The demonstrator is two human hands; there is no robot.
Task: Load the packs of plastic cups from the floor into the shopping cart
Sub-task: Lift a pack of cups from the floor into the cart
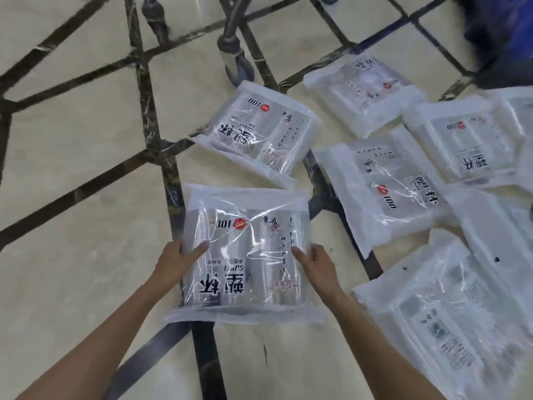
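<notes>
Both hands hold one pack of plastic cups (248, 255) by its sides, with the printed face turned up toward the camera. The left hand (176, 259) grips the pack's left edge, its thumb lying on top of the clear wrap and the other fingers tucked out of sight beneath. The right hand (315, 262) grips the right edge the same way, thumb on top. Whether the pack is lifted or resting on the floor (72, 157) cannot be told for sure. It lies over a dark stripe in the pale tiled floor. Just beyond it a second pack (259, 131) lies tilted on the floor, near the cart wheel (238, 66). Further back, toward the floor's far right, is a third pack (364, 90). To the right of the held pack lies a fourth pack (383, 192), close beside it but apart, and past that a fifth pack (458, 142) that touches further packs at the right edge of view, which are blurred and overlapping. A large pack (441, 313) sits at the near right, just beside the right forearm. At the top, the dark metal legs of the shopping cart (233, 21) stand on the floor. A blue and dark shape (507, 33) fills the far right corner; what it is cannot be told.
</notes>
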